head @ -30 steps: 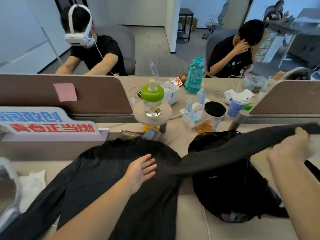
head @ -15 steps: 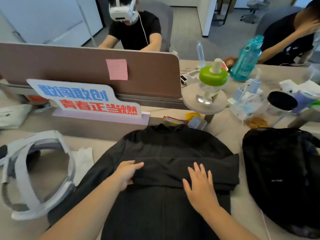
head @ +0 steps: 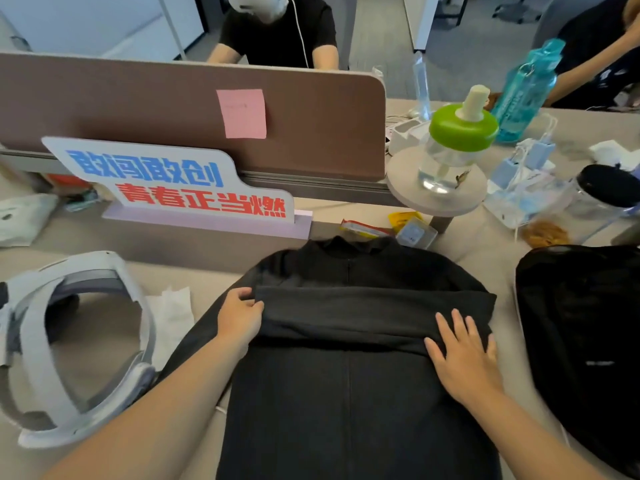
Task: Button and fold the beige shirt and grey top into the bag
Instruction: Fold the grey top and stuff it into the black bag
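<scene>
- Dark grey ribbed fabric fills the middle of the view: the grey top (head: 349, 393) lies flat on the surface (head: 214, 247), collar away from the person, hem running off the bottom edge.
- One sleeve is already folded straight across the chest as a band (head: 363, 317); the other sleeve trails off toward the lower left, not yet folded in.
- The left hand (head: 239, 317) rests at the left end of that band, fingers curled onto its edge; whether it pinches the cloth or only presses it I cannot tell.
- The right hand (head: 464, 358) lies flat and spread on the right end of the band, fingers apart, gripping nothing, just pressing the fold down.
- The black bag (head: 581, 334) sits on the surface just right of the top, close to its shoulder but not clearly touching. Its inside cannot be seen from here.
- No beige shirt shows anywhere in view; whether it is already in the bag cannot be told.
- Judged progress: the top's fold is in its early stage, with one sleeve in. Left to do, as far as can be seen: bring in the other sleeve, fold the body up into a compact shape, and put it into the bag.
- A white headset (head: 69, 344) and a tissue (head: 173, 317) lie to the left, near the loose sleeve, which may brush them as it is drawn in.
</scene>
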Action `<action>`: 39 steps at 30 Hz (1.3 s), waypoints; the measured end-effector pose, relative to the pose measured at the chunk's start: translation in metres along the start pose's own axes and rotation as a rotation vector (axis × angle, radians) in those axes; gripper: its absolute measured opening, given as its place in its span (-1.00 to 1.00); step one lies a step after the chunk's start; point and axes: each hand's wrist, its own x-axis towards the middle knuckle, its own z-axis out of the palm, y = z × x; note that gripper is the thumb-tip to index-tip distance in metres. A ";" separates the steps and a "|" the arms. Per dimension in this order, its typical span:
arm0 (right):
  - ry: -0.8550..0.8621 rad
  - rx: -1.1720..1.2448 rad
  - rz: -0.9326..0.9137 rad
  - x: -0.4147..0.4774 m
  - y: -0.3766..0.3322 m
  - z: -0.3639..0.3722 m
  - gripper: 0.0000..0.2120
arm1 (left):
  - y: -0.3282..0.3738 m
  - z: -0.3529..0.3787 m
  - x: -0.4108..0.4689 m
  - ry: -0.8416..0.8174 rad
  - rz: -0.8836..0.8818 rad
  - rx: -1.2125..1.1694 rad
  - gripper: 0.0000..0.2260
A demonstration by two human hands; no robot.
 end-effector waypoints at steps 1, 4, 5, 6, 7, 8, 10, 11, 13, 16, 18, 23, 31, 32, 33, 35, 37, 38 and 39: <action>-0.011 -0.018 0.018 -0.003 -0.002 -0.001 -0.42 | -0.002 -0.004 -0.002 -0.010 0.007 0.018 -0.70; -0.025 -0.056 0.073 -0.014 -0.027 -0.011 -0.38 | -0.003 -0.025 -0.009 -0.041 0.047 0.085 -0.70; -0.019 -0.056 0.053 -0.021 -0.041 -0.015 -0.38 | -0.002 -0.035 -0.012 -0.045 0.072 0.141 -0.71; -0.008 -0.051 0.001 -0.028 -0.057 -0.016 -0.39 | -0.002 -0.047 -0.014 -0.047 0.103 0.209 -0.71; 0.010 -0.017 -0.083 -0.036 -0.075 -0.018 -0.42 | -0.002 -0.059 -0.017 -0.042 0.130 0.275 -0.72; 0.038 0.037 -0.192 -0.046 -0.095 -0.017 -0.47 | -0.003 -0.073 -0.019 -0.032 0.149 0.327 -0.72; 0.048 0.180 -0.436 -0.067 -0.140 -0.014 -0.65 | -0.007 -0.104 -0.027 -0.003 0.163 0.431 -0.71; -0.017 0.235 -0.538 -0.081 -0.164 -0.015 -0.73 | -0.010 -0.120 -0.033 0.003 0.157 0.508 -0.70; -0.158 0.278 -0.688 -0.107 -0.209 -0.015 -0.78 | -0.021 -0.148 -0.044 -0.021 0.127 0.657 -0.67; -0.253 0.267 -0.767 -0.134 -0.258 -0.016 -0.77 | -0.038 -0.168 -0.067 -0.097 0.156 0.801 -0.67; -0.291 0.245 -0.794 -0.146 -0.280 -0.016 -0.75 | -0.044 -0.170 -0.079 -0.105 0.197 0.837 -0.67; -0.336 -0.020 -1.088 -0.166 -0.306 -0.006 -0.71 | -0.045 -0.182 -0.082 -0.075 0.219 0.597 -0.82; -0.308 -0.335 -1.384 -0.195 -0.344 0.039 -0.54 | -0.057 -0.213 -0.079 -0.159 0.256 0.295 -0.91; -0.250 -0.360 -1.370 -0.196 -0.347 0.040 -0.62 | -0.057 -0.216 -0.078 -0.155 0.263 0.285 -0.91; -0.199 -0.341 -1.355 -0.196 -0.348 0.039 -0.68 | -0.055 -0.219 -0.078 -0.148 0.265 0.262 -0.91; -0.160 -0.176 -1.302 -0.195 -0.344 0.025 -0.71 | -0.045 -0.222 -0.079 -0.148 0.260 0.183 -0.93; -0.188 0.210 -1.180 -0.191 -0.332 -0.005 -0.71 | -0.029 -0.227 -0.081 -0.159 0.257 0.063 -0.93; -0.217 0.422 -1.089 -0.189 -0.325 -0.026 -0.73 | -0.021 -0.228 -0.081 -0.160 0.257 -0.019 -0.91; -0.258 0.626 -0.985 -0.186 -0.316 -0.050 -0.77 | -0.013 -0.230 -0.081 -0.148 0.253 -0.086 -0.88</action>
